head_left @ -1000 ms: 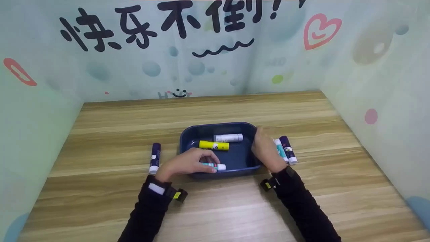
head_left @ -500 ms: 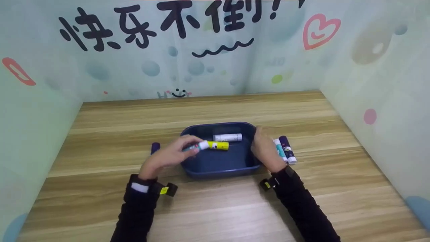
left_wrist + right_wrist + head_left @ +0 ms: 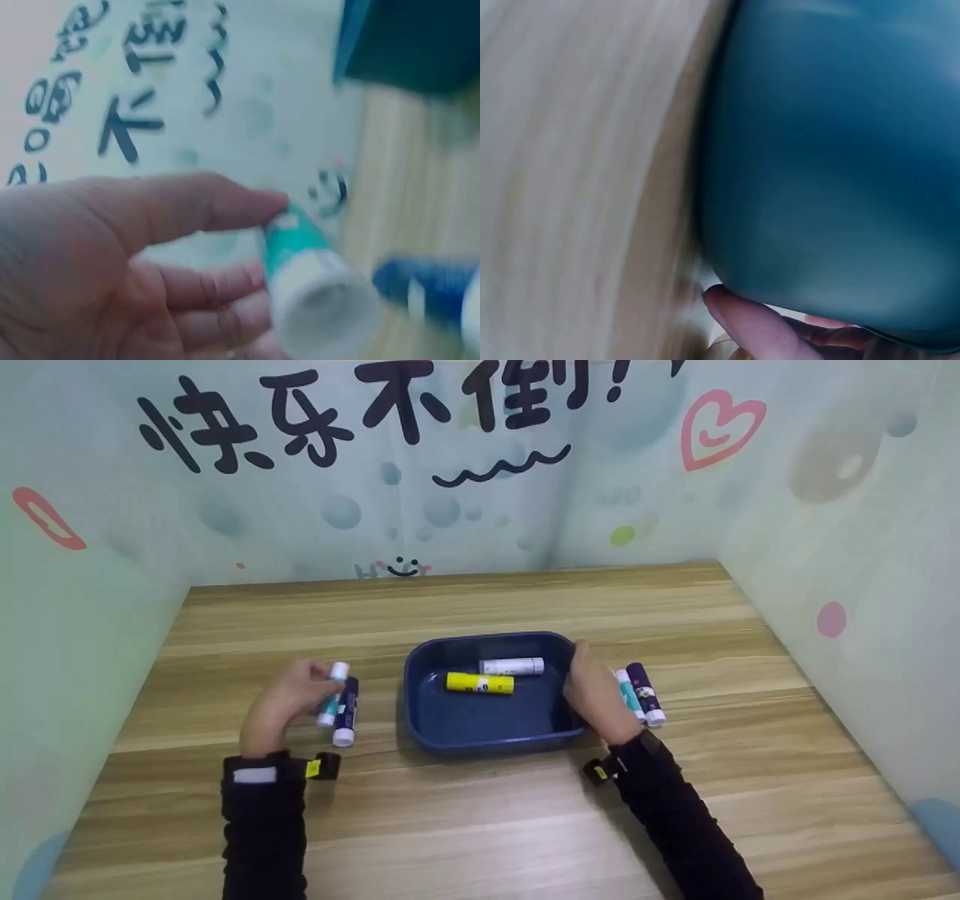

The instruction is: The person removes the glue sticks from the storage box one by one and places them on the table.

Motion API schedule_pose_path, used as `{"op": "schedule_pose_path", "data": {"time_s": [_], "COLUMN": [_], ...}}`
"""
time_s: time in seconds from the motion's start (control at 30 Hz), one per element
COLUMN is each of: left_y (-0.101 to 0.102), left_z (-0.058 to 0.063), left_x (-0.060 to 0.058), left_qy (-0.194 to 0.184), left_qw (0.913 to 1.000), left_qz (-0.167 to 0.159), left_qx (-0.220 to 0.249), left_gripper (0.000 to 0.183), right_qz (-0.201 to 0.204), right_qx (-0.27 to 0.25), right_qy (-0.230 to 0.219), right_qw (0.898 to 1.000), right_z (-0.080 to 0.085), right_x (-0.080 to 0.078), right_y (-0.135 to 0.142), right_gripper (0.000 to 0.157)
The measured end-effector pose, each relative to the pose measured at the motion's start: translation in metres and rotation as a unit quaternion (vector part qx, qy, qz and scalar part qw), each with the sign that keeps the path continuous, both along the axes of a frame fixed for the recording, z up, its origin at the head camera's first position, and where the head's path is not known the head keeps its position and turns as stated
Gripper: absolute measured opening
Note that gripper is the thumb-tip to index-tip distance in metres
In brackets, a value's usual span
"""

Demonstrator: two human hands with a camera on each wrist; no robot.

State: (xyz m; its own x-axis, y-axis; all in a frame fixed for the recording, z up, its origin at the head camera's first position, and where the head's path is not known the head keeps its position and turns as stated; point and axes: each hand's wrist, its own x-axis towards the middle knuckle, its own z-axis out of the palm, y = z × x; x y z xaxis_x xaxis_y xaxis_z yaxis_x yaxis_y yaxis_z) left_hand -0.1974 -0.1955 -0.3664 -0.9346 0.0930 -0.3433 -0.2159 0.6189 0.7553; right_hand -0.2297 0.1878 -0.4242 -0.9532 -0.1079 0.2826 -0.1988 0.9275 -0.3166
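Observation:
My left hand (image 3: 289, 697) pinches a teal-and-white glue stick (image 3: 331, 706) between thumb and fingers, left of the bin. In the left wrist view the white end of this glue stick (image 3: 322, 304) faces the camera. Right beside it a dark purple glue stick (image 3: 346, 712) with a white end lies on the table. My right hand (image 3: 598, 694) grips the right side of a dark blue plastic bin (image 3: 487, 746); the right wrist view has its fingers (image 3: 754, 326) against the bin's wall (image 3: 825, 187). Inside lie a yellow glue stick (image 3: 480, 683) and a white glue stick (image 3: 512, 667).
To the right of the bin, another teal-and-white glue stick (image 3: 630, 695) and a purple glue stick (image 3: 646, 694) lie side by side, the teal one partly behind my right hand. The wood-grain table (image 3: 465, 825) is bounded by printed panels (image 3: 480, 525) at the back and both sides.
My left hand has carried the teal-and-white glue stick up out of the bin and leftward, to the purple one on the table. The right hand has stayed on the bin.

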Motion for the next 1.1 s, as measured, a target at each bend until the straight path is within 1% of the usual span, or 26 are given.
{"op": "schedule_pose_path", "data": {"time_s": [0.1,0.2,0.3,0.37,0.43,0.57,0.63,0.7,0.73,0.8,0.87,0.9,0.97,1.03,1.07,1.1], "left_y": [-0.010,-0.015,-0.017,-0.017,-0.016,-0.016,-0.014,-0.010,-0.007,0.001,0.014,0.021,0.039,0.060,0.070,0.080], "left_z": [-0.009,-0.019,-0.026,-0.029,-0.030,-0.028,-0.025,-0.019,-0.016,-0.009,-0.005,-0.003,-0.003,-0.006,-0.007,-0.009], "left_x": [-0.002,-0.003,-0.003,-0.003,-0.003,-0.003,-0.002,-0.001,-0.001,-0.001,-0.003,-0.004,-0.006,-0.007,-0.008,-0.007], "left_qy": [-0.022,-0.036,-0.056,-0.068,-0.076,-0.079,-0.074,-0.063,-0.048,-0.002,0.060,0.095,0.162,0.206,0.219,0.223], "left_qw": [0.9991,0.9968,0.9943,0.9932,0.9933,0.9949,0.9949,0.9939,0.9937,0.9934,0.9925,0.9909,0.9846,0.9783,0.9757,0.9744], "left_qz": [0.020,0.034,0.056,0.069,0.069,0.056,0.047,0.051,0.056,0.059,0.064,0.059,0.039,0.008,-0.011,-0.030], "left_qx": [-0.031,-0.063,-0.072,-0.064,-0.053,-0.030,-0.051,-0.074,-0.084,-0.098,-0.085,-0.075,-0.054,-0.026,-0.012,0.002], "left_gripper": [0.035,0.024,0.016,0.015,0.019,0.026,0.030,0.037,0.039,0.044,0.047,0.046,0.041,0.037,0.035,0.034], "right_qz": [0.002,0.002,-0.001,-0.003,-0.005,-0.006,-0.006,-0.007,-0.007,-0.009,-0.010,-0.011,-0.014,-0.014,-0.014,-0.013], "right_qx": [0.000,-0.003,-0.005,-0.006,-0.004,0.003,0.005,0.006,0.006,0.005,0.004,0.002,-0.001,-0.003,-0.002,0.000], "right_qy": [0.004,0.001,-0.006,-0.009,-0.005,0.019,0.027,0.027,0.027,0.023,0.014,0.010,-0.001,-0.002,0.000,0.004], "right_qw": [1.000,1.000,1.000,1.000,1.000,1.000,1.000,1.000,1.000,1.000,1.000,1.000,1.000,1.000,1.000,1.000], "right_z": [0.000,0.000,0.000,0.001,0.001,-0.001,-0.002,-0.002,-0.001,-0.001,0.000,0.000,0.000,0.000,0.000,0.000], "right_x": [0.000,-0.001,-0.001,-0.001,0.000,0.001,0.001,0.001,0.001,0.001,0.000,0.000,-0.001,-0.001,-0.001,0.000], "right_y": [0.001,0.002,0.001,0.001,0.000,-0.001,-0.001,-0.001,-0.001,-0.002,-0.001,-0.001,-0.001,-0.001,-0.001,-0.001], "right_gripper": [0.038,0.038,0.037,0.037,0.036,0.035,0.034,0.033,0.033,0.033,0.032,0.032,0.032,0.033,0.034,0.035]}}
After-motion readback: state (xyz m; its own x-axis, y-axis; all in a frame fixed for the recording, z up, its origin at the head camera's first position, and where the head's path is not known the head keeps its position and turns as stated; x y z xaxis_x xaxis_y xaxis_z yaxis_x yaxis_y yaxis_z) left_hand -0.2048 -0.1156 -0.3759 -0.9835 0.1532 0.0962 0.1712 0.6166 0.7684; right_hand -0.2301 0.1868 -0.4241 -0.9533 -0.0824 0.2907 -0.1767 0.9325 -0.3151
